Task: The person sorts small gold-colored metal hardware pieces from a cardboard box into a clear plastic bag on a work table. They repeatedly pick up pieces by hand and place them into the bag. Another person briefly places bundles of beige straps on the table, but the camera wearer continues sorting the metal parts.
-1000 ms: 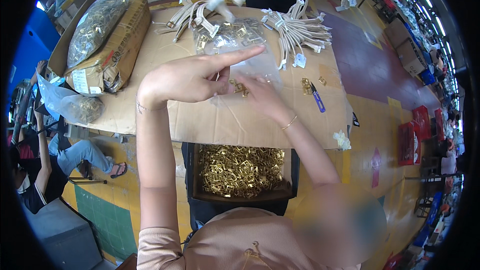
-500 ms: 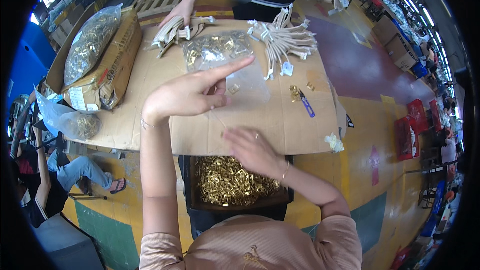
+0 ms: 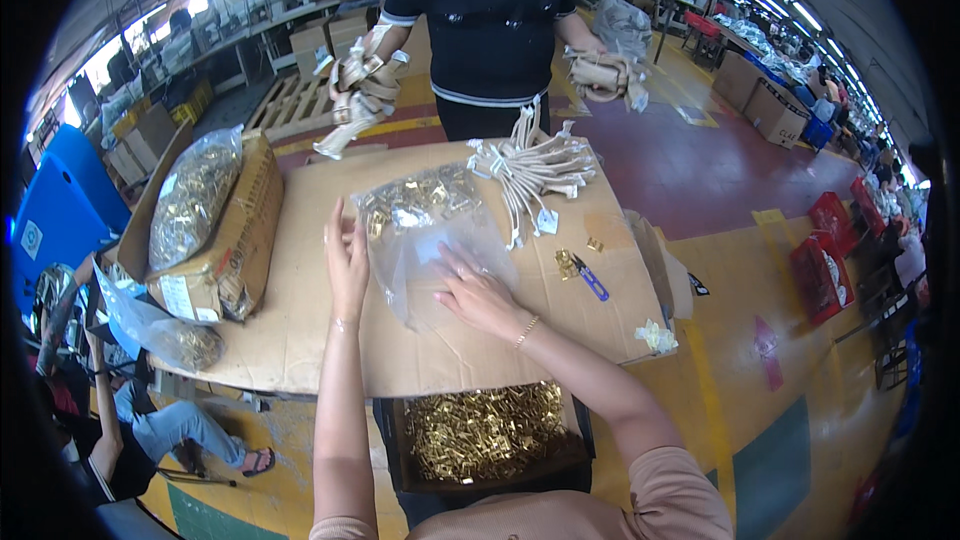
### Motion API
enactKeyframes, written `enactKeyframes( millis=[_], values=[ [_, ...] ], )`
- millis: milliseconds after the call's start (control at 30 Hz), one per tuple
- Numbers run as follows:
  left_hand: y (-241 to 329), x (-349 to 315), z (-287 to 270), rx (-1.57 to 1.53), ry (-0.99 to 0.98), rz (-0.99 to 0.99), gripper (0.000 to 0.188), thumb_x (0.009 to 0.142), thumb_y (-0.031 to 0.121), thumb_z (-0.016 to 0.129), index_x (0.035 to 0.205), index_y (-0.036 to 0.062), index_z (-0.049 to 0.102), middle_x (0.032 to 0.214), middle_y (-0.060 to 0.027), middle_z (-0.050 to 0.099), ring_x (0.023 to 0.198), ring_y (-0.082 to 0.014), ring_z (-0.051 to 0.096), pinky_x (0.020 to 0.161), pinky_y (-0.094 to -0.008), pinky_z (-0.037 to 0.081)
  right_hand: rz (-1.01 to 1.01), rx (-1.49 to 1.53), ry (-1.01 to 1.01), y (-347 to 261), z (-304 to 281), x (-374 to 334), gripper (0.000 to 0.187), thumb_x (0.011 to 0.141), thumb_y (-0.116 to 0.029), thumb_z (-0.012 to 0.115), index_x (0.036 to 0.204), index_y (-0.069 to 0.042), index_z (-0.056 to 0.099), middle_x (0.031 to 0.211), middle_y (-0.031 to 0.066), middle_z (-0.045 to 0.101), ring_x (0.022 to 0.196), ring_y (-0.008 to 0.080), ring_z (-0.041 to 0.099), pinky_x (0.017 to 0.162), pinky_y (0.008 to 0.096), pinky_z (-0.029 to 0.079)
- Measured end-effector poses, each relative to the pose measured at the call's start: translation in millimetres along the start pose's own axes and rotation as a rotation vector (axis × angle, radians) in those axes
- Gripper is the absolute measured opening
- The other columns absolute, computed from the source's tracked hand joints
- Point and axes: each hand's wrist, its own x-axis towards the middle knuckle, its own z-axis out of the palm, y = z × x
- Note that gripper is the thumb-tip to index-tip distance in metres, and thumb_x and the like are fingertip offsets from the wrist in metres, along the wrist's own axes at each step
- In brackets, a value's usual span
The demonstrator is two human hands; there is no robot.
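Note:
A clear plastic bag [image 3: 405,275] lies flat on the cardboard-covered table [image 3: 300,335], with gold metal buckle-like pieces [image 3: 440,190] gathered at its far end. My right hand [image 3: 478,295] rests on the bag's near part, fingers spread and stretched out. Along the bag's left edge, my left hand [image 3: 347,258] is raised with its fingers extended and apart; nothing shows in it. Right of the bag sits a fanned bundle of beige straps [image 3: 535,175]. Blue-handled thread snips [image 3: 593,282] lie nearer on the right, beside a few gold pieces [image 3: 567,264].
Below the table's near edge stands a dark tray [image 3: 396,440] full of gold pieces. An open carton [image 3: 255,230] with a filled bag is at left, a smaller bag [image 3: 185,343] before it. Across the table, a person in black [image 3: 485,30] holds beige bundles in both hands.
My left hand has drawn back from pointing across the table to the bag's left side. My right hand has moved forward onto the bag. The other person has lifted a bundle off the table.

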Motion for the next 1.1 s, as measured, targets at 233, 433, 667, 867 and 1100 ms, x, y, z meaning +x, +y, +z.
enactKeyframes(
  millis=[233, 433, 667, 867, 1100],
  values=[
    [-72, -23, 5, 0.678, -0.188, 0.056, 0.058, 0.093, 0.007, 0.054, 0.15, 0.0126, 0.046, 0.147, -0.0238, 0.048, 0.138, -0.0381, 0.044, 0.113, -0.0497, 0.036, 0.06, -0.229, 0.037, 31, 22, 20, 0.055, 0.096, -0.043, 0.058, 0.141, -0.011, 0.054, 0.148, 0.0186, 0.049, 0.143, 0.0394, 0.037, 0.12, 0.0544, 0.025],
    [-73, -31, 1, 0.656, -0.296, 0.021, 0.049, 0.102, 0.025, 0.045, 0.15, 0.0167, 0.047, 0.158, -0.0143, 0.041, 0.146, -0.0341, 0.037, 0.119, -0.0549, 0.025, 0.092, -0.252, 0.151, 43, 32, 46, 0.059, 0.097, -0.043, 0.058, 0.138, -0.001, 0.054, 0.146, 0.0232, 0.049, 0.142, 0.0412, 0.037, 0.12, 0.0523, 0.025],
    [-52, -29, 4, 0.796, -0.42, -0.047, 0.059, 0.104, 0.051, 0.038, 0.154, 0.0202, 0.042, 0.159, -0.0137, 0.038, 0.148, -0.0299, 0.034, 0.121, -0.055, 0.02, 0.243, -0.38, -0.001, 48, 31, 99, 0.061, 0.1, -0.048, 0.049, 0.141, -0.003, 0.053, 0.149, 0.0264, 0.046, 0.142, 0.0421, 0.038, 0.12, 0.0516, 0.026],
    [-54, -28, 2, 0.739, -0.395, -0.041, 0.062, 0.104, 0.055, 0.036, 0.154, 0.0194, 0.042, 0.16, -0.0134, 0.038, 0.148, -0.0292, 0.034, 0.12, -0.0546, 0.02, 0.333, -0.228, -0.09, 53, 38, 109, 0.054, 0.101, -0.05, 0.045, 0.139, -0.013, 0.059, 0.153, 0.0239, 0.041, 0.143, 0.0426, 0.035, 0.117, 0.0537, 0.029],
    [-56, -29, 5, 0.708, -0.357, -0.03, 0.062, 0.103, 0.055, 0.04, 0.153, 0.0176, 0.043, 0.157, -0.0157, 0.041, 0.147, -0.0296, 0.035, 0.119, -0.0563, 0.021, 0.157, -0.147, -0.069, 30, 53, 55, 0.047, 0.099, -0.047, 0.051, 0.129, -0.014, 0.065, 0.151, 0.0176, 0.044, 0.143, 0.0431, 0.034, 0.114, 0.0622, 0.027]
  ],
)
